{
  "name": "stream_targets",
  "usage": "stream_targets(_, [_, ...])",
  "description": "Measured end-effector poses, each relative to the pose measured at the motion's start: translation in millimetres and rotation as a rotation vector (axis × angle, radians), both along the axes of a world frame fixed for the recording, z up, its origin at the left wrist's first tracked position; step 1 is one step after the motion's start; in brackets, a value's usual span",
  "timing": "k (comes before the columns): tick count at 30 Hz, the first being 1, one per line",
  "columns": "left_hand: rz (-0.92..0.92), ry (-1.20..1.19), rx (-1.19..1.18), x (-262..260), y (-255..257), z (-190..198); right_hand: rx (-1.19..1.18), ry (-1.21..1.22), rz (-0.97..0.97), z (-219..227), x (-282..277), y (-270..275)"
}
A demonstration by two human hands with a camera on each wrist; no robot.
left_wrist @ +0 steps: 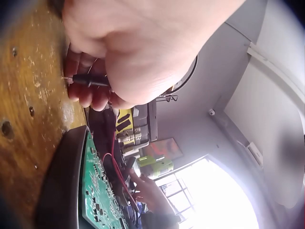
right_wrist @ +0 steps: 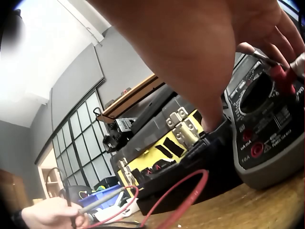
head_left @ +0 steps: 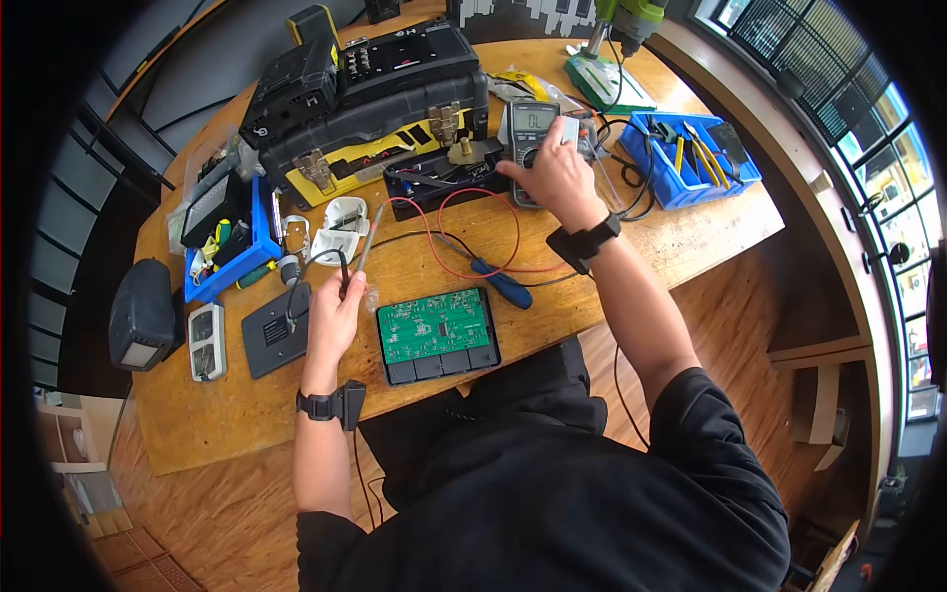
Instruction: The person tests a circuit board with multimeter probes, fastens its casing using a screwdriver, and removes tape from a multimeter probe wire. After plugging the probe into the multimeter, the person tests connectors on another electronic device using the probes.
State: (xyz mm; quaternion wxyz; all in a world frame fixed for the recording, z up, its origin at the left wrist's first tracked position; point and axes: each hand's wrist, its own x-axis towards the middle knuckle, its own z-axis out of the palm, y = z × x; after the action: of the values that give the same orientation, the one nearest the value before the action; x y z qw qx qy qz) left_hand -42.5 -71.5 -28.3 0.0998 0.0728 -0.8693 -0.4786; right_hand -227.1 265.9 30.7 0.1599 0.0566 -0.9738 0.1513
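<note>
Left hand (left_wrist: 136, 52) curls round probes (left_wrist: 89, 80), likely light, stiff (hold by barrels), near table's (head_left: 247, 414) front edge; right hand (head_left: 560, 180) covers meter (head_left: 533, 118), finger hold unclear.

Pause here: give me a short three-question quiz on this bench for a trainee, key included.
1. Multiple choice: which thing is the right hand at?
a) drill stand
b) multimeter
c) yellow-handled pliers
2. True or false: the left hand holds a blue-handled screwdriver.
3. Fill in: the visible face of the circuit board is ____ in colour.

Key: 1. b; 2. false, it holds a black probe; 3. green.
</note>
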Motion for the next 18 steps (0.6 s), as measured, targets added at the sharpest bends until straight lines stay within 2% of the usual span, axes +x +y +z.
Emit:
stream_targets(1, [0.005,0.002,-0.001,2,1,3,-0.001,0.002,0.005,-2,-1,-3])
stream_targets(3, [0.012,0.031,-0.149,4,5,11,0.050,-0.055,-0.041,2,3,-9])
stream_targets(8, [0.012,0.089,-0.182,1,2,1,-0.012,-0.022,0.012,-12,-14,9])
stream_targets(10, [0.022,0.124,-0.165,0,1,-4,-0.364,0.079,0.064,-13,-19,20])
stream_targets(11, [0.027,0.132,-0.155,-1,-1,-7,-0.381,0.123,0.002,-8,-19,24])
stream_targets(13, [0.021,0.179,-0.118,-2,-2,-14,-0.913,0.000,0.172,2,-24,40])
stream_targets(14, [0.021,0.152,-0.159,1,3,-4,-1.233,-0.035,0.332,8,-18,43])
stream_targets(15, [0.017,0.160,-0.152,2,5,0,-1.402,-0.047,0.422,10,-18,49])
stream_targets(17, [0.007,0.160,-0.237,3,7,3,-1.790,-0.273,0.783,19,-14,58])
stream_targets(18, [0.005,0.176,-0.270,3,8,4,-1.864,-0.324,0.902,27,-6,58])
